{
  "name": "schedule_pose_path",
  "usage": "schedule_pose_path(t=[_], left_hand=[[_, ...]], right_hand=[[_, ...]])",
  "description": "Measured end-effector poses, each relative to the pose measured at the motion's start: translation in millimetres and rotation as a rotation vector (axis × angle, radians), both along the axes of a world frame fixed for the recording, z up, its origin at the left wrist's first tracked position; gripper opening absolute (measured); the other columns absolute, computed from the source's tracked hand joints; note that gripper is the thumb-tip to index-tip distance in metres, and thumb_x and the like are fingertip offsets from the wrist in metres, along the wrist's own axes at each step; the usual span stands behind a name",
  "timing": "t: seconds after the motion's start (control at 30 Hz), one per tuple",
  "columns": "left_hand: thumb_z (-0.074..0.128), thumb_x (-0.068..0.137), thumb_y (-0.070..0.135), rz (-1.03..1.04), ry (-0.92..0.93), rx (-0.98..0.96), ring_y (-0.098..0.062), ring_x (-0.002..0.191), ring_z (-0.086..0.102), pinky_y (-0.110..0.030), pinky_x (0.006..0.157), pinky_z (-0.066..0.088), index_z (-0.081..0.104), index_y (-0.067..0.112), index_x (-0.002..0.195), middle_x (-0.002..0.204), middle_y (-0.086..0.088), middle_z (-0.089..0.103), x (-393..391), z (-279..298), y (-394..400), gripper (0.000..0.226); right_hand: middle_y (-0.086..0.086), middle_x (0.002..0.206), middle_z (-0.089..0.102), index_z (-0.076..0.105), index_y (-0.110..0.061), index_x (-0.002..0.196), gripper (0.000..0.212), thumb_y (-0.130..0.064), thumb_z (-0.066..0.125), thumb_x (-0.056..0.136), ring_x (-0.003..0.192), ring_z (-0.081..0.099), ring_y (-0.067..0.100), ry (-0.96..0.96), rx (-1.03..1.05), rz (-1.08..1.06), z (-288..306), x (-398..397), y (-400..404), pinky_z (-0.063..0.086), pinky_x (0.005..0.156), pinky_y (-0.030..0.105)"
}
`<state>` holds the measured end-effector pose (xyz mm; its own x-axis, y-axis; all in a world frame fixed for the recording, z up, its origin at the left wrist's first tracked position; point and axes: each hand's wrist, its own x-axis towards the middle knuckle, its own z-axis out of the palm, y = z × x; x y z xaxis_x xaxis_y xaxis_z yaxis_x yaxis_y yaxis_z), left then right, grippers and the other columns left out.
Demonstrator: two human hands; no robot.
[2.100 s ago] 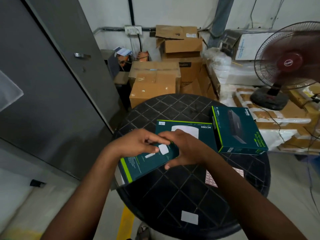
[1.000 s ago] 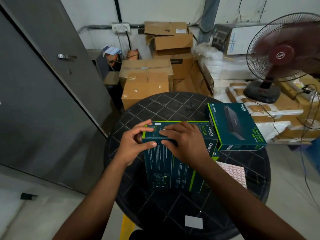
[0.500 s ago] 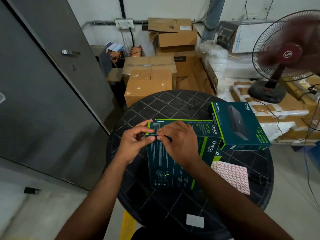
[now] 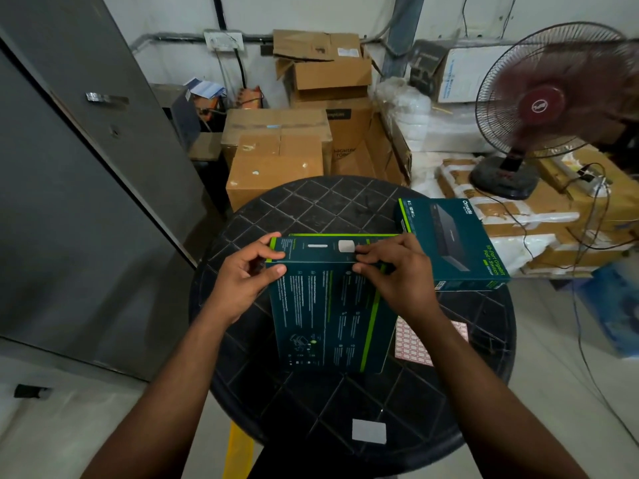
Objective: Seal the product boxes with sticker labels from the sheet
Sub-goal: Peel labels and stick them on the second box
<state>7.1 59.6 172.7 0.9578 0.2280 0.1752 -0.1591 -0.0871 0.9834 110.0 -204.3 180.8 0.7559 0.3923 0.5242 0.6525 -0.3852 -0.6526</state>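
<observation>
Two teal boxes (image 4: 332, 305) (image 4: 453, 243), sticker sheet (image 4: 415, 344) half-covered between.

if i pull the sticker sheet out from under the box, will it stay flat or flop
The sticker sheet looks paper-thin and lies flat on the table, so it would likely droop from one corner. One edge is tucked under the teal box, so pulling may drag or crease it. The running fan might flutter it.
</observation>
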Motion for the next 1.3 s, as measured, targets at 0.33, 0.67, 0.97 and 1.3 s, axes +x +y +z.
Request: schedule_pose_path(t=[0.33,0.67,0.97,1.3], left_hand=[[0.068,0.086,-0.003,-0.001,0.004,0.005,-0.013,0.135,0.053,-0.025,0.099,0.052,0.073,0.036,0.087,0.147,-0.006,0.052,1.8,-0.8,-4.6,0.039],[0.07,0.087,0.043,0.12,-0.03,0.786,-0.013,0.14,0.039,-0.043,0.111,0.026,0.071,0.035,0.103,0.145,0.017,0.052,12.4,21.0,-13.3,0.018],[0.083,0.08,0.026,0.14,-0.038,0.797,-0.01,0.121,0.06,-0.033,0.105,0.044,0.077,0.028,0.107,0.119,0.015,0.071,21.6,24.2,-41.9,0.028],[0.077,0.079,0.04,0.165,-0.014,0.762,-0.006,0.119,0.06,-0.038,0.106,0.045,0.077,0.026,0.104,0.117,0.014,0.071,24.8,21.9,-46.4,0.029]], right_hand=[[0.001,0.114,0.075,0.08,-0.017,0.1,0.027,-0.021,0.088,0.074,0.11,0.069,0.016,0.1,0.067,-0.052,-7.8,13.1,-49.3,0.061,0.085,0.042],[-0.004,0.107,0.076,0.079,-0.015,0.092,0.019,-0.016,0.084,0.074,0.106,0.072,0.01,0.319,0.267,0.013,-11.0,22.7,-63.0,0.057,0.096,0.033],[0.002,0.12,0.073,0.067,-0.014,0.125,0.035,-0.008,0.072,0.091,0.111,0.07,0.014,0.702,0.542,-0.097,-48.2,13.6,-80.4,0.059,0.092,0.03],[0.014,0.133,0.064,0.063,-0.009,0.13,0.05,-0.03,0.078,0.088,0.115,0.063,0.028,1.007,-0.222,-0.755,-186.4,26.3,-149.0,0.052,0.095,0.038]])
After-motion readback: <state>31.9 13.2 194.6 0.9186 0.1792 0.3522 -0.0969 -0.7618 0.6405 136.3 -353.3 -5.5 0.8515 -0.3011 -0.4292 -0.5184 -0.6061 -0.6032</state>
